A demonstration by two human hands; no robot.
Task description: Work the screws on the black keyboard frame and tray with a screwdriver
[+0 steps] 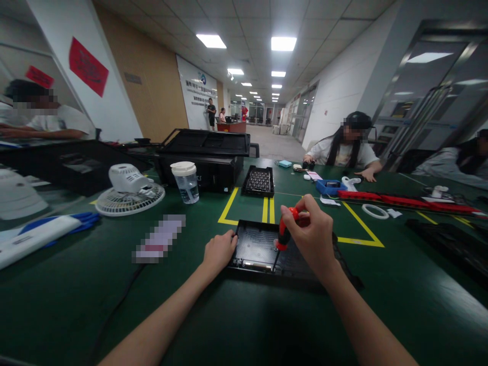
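Note:
A shallow black plastic tray-like panel [253, 244] lies on the green table [198, 315] in front of me. My left hand [219, 251] grips its left edge, fingers closed over the rim. In my right hand [314, 229] a red and black screwdriver [282, 235] is held upright, its handle between thumb and fingers. The screwdriver's tip points down to the inside of the panel, near the middle; its contact point is too small to tell. A pale strip shows along the panel's near edge.
Behind the panel is a black tray of small round parts [259, 181]. To the left stand a lidded cup [185, 183], a white fan [129, 195] and a black case [202, 170]. A blue box [330, 187] and red strips [381, 197] lie right. A person sits across the table.

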